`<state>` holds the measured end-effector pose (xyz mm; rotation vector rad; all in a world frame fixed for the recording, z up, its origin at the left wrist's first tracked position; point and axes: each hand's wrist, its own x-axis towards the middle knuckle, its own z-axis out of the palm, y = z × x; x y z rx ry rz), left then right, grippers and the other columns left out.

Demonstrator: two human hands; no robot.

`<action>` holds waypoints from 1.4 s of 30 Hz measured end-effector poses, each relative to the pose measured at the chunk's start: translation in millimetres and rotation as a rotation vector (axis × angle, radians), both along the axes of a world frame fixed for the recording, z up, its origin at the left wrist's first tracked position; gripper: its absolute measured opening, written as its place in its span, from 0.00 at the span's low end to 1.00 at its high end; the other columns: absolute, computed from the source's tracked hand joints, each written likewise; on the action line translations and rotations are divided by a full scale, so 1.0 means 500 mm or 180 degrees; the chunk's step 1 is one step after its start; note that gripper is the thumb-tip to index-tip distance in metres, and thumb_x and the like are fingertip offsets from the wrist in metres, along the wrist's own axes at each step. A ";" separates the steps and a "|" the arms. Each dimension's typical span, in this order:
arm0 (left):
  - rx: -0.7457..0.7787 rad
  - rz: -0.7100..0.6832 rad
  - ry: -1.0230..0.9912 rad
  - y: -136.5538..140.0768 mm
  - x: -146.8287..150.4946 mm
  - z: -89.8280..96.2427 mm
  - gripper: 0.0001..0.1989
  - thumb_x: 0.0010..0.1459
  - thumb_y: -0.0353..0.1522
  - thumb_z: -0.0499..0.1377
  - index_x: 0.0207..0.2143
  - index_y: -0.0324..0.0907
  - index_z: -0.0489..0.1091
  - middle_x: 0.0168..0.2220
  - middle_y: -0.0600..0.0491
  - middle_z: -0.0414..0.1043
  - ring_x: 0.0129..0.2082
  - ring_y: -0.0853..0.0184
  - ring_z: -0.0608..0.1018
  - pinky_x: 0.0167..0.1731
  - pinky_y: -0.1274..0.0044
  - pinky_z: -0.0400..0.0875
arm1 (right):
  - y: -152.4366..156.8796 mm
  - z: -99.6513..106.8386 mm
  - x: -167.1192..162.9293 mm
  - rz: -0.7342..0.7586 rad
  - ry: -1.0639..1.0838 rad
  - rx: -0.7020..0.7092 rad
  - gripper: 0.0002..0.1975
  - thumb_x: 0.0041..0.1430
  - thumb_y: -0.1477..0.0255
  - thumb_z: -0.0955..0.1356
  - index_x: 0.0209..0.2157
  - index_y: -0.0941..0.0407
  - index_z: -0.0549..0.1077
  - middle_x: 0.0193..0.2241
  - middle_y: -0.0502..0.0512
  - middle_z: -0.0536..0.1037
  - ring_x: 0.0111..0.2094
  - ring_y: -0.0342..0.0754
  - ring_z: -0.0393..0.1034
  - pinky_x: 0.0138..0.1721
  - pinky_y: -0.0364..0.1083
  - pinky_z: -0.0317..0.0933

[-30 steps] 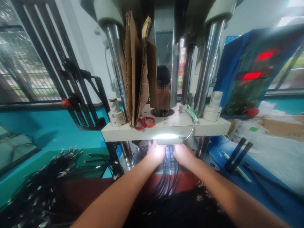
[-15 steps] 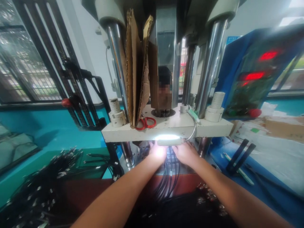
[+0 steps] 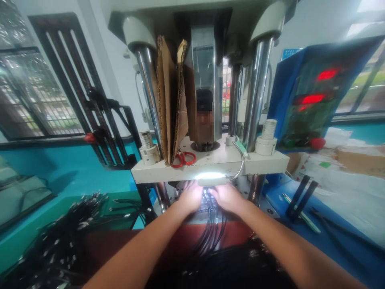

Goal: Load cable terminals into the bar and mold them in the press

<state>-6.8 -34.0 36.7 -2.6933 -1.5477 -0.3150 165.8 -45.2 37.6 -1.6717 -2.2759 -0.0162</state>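
My left hand [image 3: 191, 196] reaches under the white press plate [image 3: 168, 174], at the left side of a metal mould block [image 3: 207, 208]. Its fingers stretch forward and look apart; the tips blur into shadow and glare. At the block's right side is my right hand [image 3: 229, 197], its thumb held out inward close to the black cables [image 3: 207, 230]. The other right fingers are partly hidden behind the lit lamp [image 3: 212, 179]. Several cables run from the block toward me and hang over the front edge.
Red-handled scissors [image 3: 184, 159] and folded cardboard [image 3: 168, 104] stand on the press plate. A heap of black cables [image 3: 60, 241] lies left. On the right are a blue control box [image 3: 315, 88] with red displays, a pen-like tool [image 3: 309, 222] and black bars [image 3: 302, 196].
The camera view has shifted a little. My left hand has come slightly nearer and left, showing more of the block. My right hand stays beside the cables.
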 end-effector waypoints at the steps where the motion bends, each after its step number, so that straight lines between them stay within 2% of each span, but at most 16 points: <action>1: 0.0024 0.0026 0.0021 -0.002 -0.009 0.000 0.28 0.53 0.24 0.55 0.58 0.43 0.59 0.61 0.42 0.56 0.62 0.52 0.58 0.60 0.57 0.51 | -0.004 0.000 -0.006 0.0081 0.0012 0.0013 0.23 0.65 0.61 0.57 0.52 0.58 0.72 0.48 0.63 0.75 0.52 0.54 0.65 0.55 0.50 0.51; 4: 0.0073 0.0121 0.0026 -0.003 -0.022 -0.007 0.30 0.48 0.23 0.55 0.57 0.40 0.61 0.59 0.42 0.61 0.59 0.53 0.62 0.59 0.61 0.54 | -0.009 -0.001 -0.017 0.0202 0.0065 0.0076 0.23 0.65 0.62 0.57 0.52 0.59 0.72 0.48 0.64 0.76 0.53 0.55 0.64 0.55 0.50 0.51; 9: 0.0140 0.0268 -0.0028 0.001 -0.011 -0.025 0.29 0.51 0.24 0.53 0.57 0.42 0.60 0.58 0.44 0.61 0.57 0.55 0.64 0.57 0.62 0.58 | 0.001 -0.007 -0.015 0.0259 0.0189 0.0212 0.21 0.66 0.63 0.57 0.53 0.56 0.71 0.54 0.59 0.72 0.57 0.52 0.61 0.57 0.48 0.48; 15: 0.0164 0.0292 -0.0039 0.005 -0.005 -0.036 0.20 0.60 0.27 0.46 0.53 0.43 0.64 0.60 0.46 0.58 0.59 0.55 0.60 0.60 0.55 0.49 | 0.019 -0.020 -0.008 0.0108 0.0258 0.0153 0.24 0.65 0.60 0.56 0.50 0.59 0.72 0.47 0.63 0.76 0.51 0.56 0.67 0.54 0.51 0.53; 19: 0.0134 0.0270 -0.0039 0.009 -0.008 -0.027 0.26 0.55 0.25 0.51 0.57 0.42 0.60 0.57 0.45 0.61 0.56 0.55 0.64 0.58 0.59 0.55 | 0.016 -0.015 -0.010 0.0111 0.0275 0.0191 0.25 0.65 0.59 0.56 0.49 0.59 0.73 0.49 0.63 0.75 0.51 0.56 0.66 0.52 0.51 0.55; 22: 0.0103 0.0205 -0.0021 0.009 -0.009 -0.017 0.29 0.51 0.24 0.54 0.57 0.44 0.61 0.55 0.46 0.64 0.54 0.55 0.66 0.56 0.61 0.59 | 0.012 -0.009 -0.011 0.0127 0.0284 0.0205 0.24 0.64 0.58 0.57 0.49 0.57 0.74 0.48 0.62 0.76 0.50 0.56 0.67 0.52 0.51 0.55; 27: 0.0065 0.0159 -0.0026 0.010 0.002 -0.021 0.26 0.55 0.27 0.53 0.57 0.48 0.61 0.60 0.46 0.58 0.57 0.51 0.61 0.55 0.54 0.57 | 0.019 -0.022 -0.007 0.0129 0.0371 0.0170 0.23 0.64 0.60 0.58 0.54 0.56 0.70 0.48 0.61 0.76 0.49 0.55 0.68 0.53 0.51 0.54; 31: 0.0008 0.0226 -0.0063 0.014 0.015 -0.031 0.23 0.59 0.29 0.51 0.57 0.48 0.61 0.60 0.45 0.56 0.59 0.50 0.58 0.56 0.50 0.53 | 0.025 -0.036 -0.005 0.0179 0.0445 0.0082 0.23 0.65 0.59 0.58 0.53 0.56 0.71 0.50 0.62 0.74 0.52 0.56 0.66 0.54 0.53 0.53; 34: -0.0007 0.0246 -0.0067 0.007 0.017 -0.019 0.20 0.61 0.31 0.49 0.56 0.46 0.62 0.59 0.45 0.58 0.59 0.50 0.58 0.56 0.47 0.50 | 0.018 -0.030 -0.006 0.0234 0.0530 0.0116 0.21 0.65 0.62 0.59 0.52 0.57 0.71 0.51 0.63 0.74 0.54 0.56 0.63 0.56 0.53 0.52; 36: -0.0042 0.0202 -0.0039 -0.002 0.009 -0.001 0.20 0.59 0.30 0.51 0.55 0.46 0.64 0.59 0.46 0.59 0.59 0.51 0.60 0.56 0.50 0.53 | 0.012 -0.021 -0.009 0.0257 0.0639 0.0169 0.18 0.64 0.63 0.62 0.50 0.57 0.72 0.51 0.62 0.73 0.53 0.55 0.64 0.55 0.55 0.53; 39: -0.0080 0.0151 -0.0006 -0.022 -0.019 0.029 0.26 0.53 0.25 0.53 0.55 0.47 0.63 0.59 0.47 0.61 0.58 0.56 0.63 0.57 0.59 0.58 | 0.008 -0.008 -0.024 0.0149 0.0962 0.0312 0.16 0.62 0.65 0.65 0.49 0.57 0.71 0.50 0.59 0.72 0.49 0.53 0.68 0.51 0.58 0.60; 42: -0.0056 0.0242 -0.0021 -0.059 -0.054 0.046 0.33 0.49 0.22 0.53 0.59 0.46 0.59 0.62 0.47 0.56 0.61 0.55 0.58 0.59 0.60 0.56 | 0.012 0.005 -0.058 -0.0008 0.1477 0.0510 0.15 0.63 0.66 0.65 0.50 0.57 0.69 0.49 0.58 0.71 0.45 0.51 0.69 0.46 0.56 0.65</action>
